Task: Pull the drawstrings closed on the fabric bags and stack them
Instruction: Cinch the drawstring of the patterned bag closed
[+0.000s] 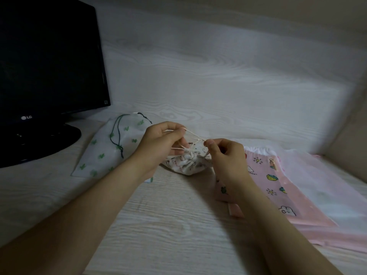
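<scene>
Fingers of the left hand (162,139) curl tight around the cream drawstring (193,134), while the right hand (222,153) pinches its other end between thumb and forefinger. Small printed bag (186,165) lies bunched on the table (158,215) just below both hands, between the cactus bag (111,147) and the pink bag (274,185).

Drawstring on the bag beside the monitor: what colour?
Dark green drawstring; the head view shows it best.
</scene>
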The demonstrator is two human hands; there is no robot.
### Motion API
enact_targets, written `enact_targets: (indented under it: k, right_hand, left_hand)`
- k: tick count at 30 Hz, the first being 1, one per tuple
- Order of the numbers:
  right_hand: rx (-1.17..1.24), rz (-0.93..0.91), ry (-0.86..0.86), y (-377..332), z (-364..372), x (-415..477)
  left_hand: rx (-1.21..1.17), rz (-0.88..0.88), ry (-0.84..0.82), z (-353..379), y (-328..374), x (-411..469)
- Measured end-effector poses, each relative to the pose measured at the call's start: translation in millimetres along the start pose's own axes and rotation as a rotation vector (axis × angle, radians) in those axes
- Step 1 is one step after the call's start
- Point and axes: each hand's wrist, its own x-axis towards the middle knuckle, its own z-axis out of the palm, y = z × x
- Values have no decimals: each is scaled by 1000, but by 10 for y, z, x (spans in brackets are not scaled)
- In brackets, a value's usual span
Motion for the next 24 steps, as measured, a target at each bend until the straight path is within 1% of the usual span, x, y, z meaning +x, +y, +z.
enact_targets:
  k: [3,7,10,13,15,17,21,23,24]
  right_hand:
    - [-14,-18,6,-11,14,-6]
    - [-69,-86,10,-20,11,-19]
    - [-113,-102,-39,-11,13,-11]
    - [-155,-67,-144,4,37,-8]
    - [-176,-54,-176,6,35,1]
    - [-226,-94,-179,25,14,20]
    - [-404,-284,-139,129,-6,70]
    - [-409,-322,-119,137,0,60]
    - [-405,-330,-104,125,5,50]
  left_hand:
    - [-25,-20,79,2,-2,14]
    - [-27,-2,182,-28,-22,58]
    - [-153,3,258,-55,5,87]
    - [-323,-12,290,-72,32,107]
    - [-384,-43,300,-81,34,127]
    - [-341,-74,295,-81,30,128]
    - [-160,-101,247,-77,9,111]
    - [44,-53,210,-84,3,83]
    - [185,9,188,-83,-7,61]
